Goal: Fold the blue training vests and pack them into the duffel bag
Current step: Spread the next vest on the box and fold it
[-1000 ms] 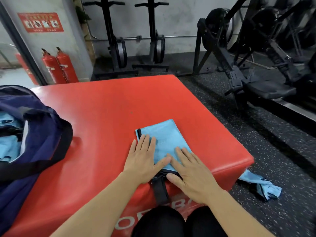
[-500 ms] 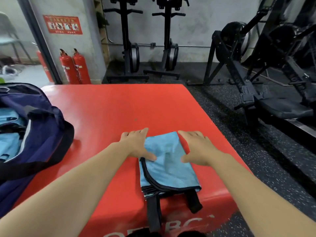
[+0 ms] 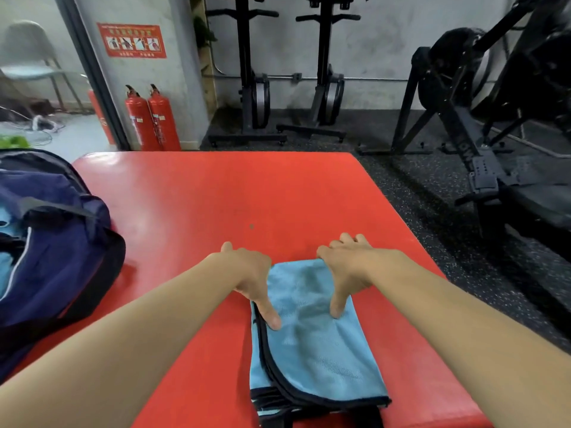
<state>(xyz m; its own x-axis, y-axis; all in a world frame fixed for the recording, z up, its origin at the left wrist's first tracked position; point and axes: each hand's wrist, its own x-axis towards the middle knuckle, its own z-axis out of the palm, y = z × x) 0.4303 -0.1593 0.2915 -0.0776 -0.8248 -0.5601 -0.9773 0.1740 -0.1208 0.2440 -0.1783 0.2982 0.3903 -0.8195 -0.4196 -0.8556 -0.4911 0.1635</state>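
Head view. Item: folded blue vest [image 3: 312, 341], black-trimmed, lying flat on the near right part of a red padded box [image 3: 216, 196]. Left hand [image 3: 250, 273] at the vest's far left corner, thumb straight and pressed on the cloth; its fingers are hidden. Right hand [image 3: 349, 267] at the far right corner, thumb likewise on the cloth, fingers slightly apart past the far edge; whether they hook under cannot be told. Navy duffel bag [image 3: 55, 242] open at the left, well apart. Two fire extinguishers [image 3: 153, 118] by the wall.
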